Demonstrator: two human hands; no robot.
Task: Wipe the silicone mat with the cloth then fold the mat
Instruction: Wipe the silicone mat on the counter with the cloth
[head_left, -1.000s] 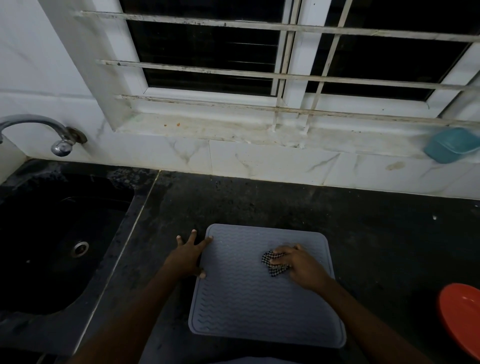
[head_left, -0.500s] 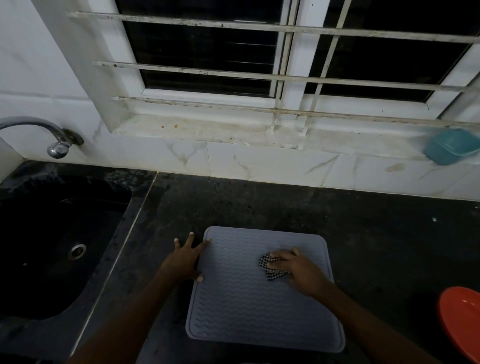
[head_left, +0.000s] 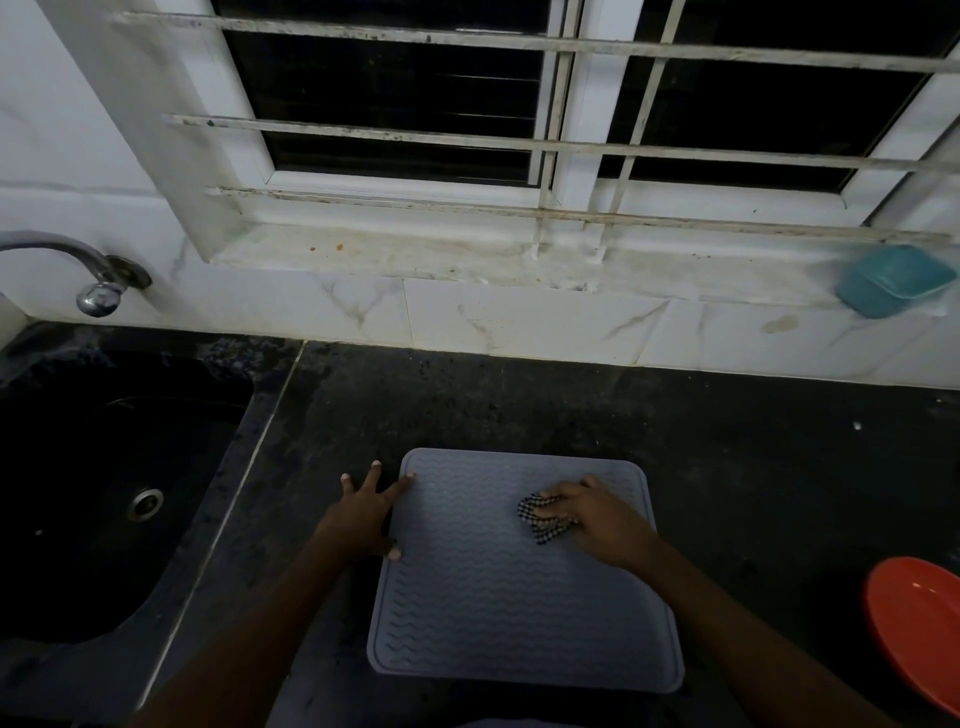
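Observation:
A grey silicone mat with a wavy ribbed surface lies flat on the dark countertop, near the front edge. My left hand is spread flat beside the mat's left edge, its index fingertip and thumb touching that edge. My right hand presses a small black-and-white checked cloth onto the mat's upper right area, fingers curled over the cloth. Most of the cloth is hidden under the fingers.
A black sink with a metal tap lies to the left. A red plate sits at the right edge of the counter. A teal container rests on the window sill, far right.
My right hand with the cloth has slid a little toward the mat's far right side. The left hand stays at the mat's left edge.

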